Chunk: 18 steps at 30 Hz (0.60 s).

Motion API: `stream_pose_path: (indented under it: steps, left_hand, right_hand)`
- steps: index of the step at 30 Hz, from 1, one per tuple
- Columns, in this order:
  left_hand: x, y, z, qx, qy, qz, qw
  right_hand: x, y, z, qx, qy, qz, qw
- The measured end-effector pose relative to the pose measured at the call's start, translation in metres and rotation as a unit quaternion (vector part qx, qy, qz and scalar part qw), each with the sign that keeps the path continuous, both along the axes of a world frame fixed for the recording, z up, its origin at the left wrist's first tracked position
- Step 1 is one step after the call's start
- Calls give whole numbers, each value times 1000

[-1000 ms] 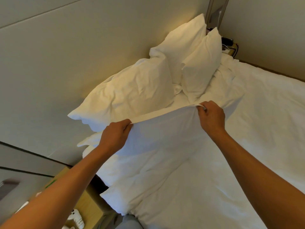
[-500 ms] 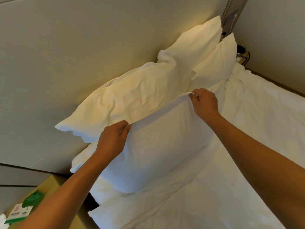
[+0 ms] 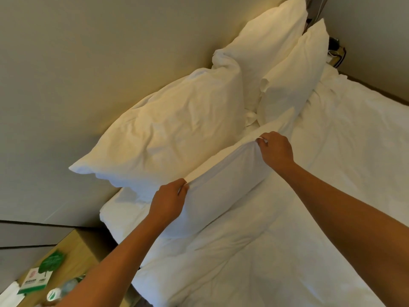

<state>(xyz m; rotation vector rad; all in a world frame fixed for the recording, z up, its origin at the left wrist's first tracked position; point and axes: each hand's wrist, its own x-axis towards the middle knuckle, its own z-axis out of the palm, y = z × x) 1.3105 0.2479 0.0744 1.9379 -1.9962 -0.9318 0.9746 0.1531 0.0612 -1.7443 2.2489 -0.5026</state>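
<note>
A white pillow (image 3: 221,187) stands on its long edge on the white bed (image 3: 332,196), in front of the other pillows. My left hand (image 3: 168,202) grips its top edge near the left corner. My right hand (image 3: 276,149) pinches the same top edge further right. Behind it a large crumpled pillow (image 3: 168,134) leans on the headboard wall. Two more white pillows (image 3: 265,47) (image 3: 296,72) lean upright at the far end.
A beige padded wall (image 3: 88,63) runs along the bed's head. A wooden bedside table (image 3: 73,258) at lower left holds green-and-white cards (image 3: 37,280) and a plastic bottle (image 3: 64,289). Cables and a small shelf (image 3: 336,52) sit at the far corner.
Both hands brought the pillow from a raised, tilted hold down onto the bed in front of the large pillow. The view shifted right, showing more of the bedside table.
</note>
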Motion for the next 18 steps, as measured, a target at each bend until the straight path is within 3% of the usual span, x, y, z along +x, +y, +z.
stream_pose_path:
  steps: [9,14,18]
  left_hand:
    - [-39,40,33,75,28,-81,993]
    - [-27,22,44,95,74,-22,992]
    - [-4,-7,27,51,37,13,998]
  right_hand:
    - [-48,60,17,-2,8,-33,999]
    - [-33,40,36,-41,-14,-44,998]
    - [3,1,31,-15,-13,-13,1000]
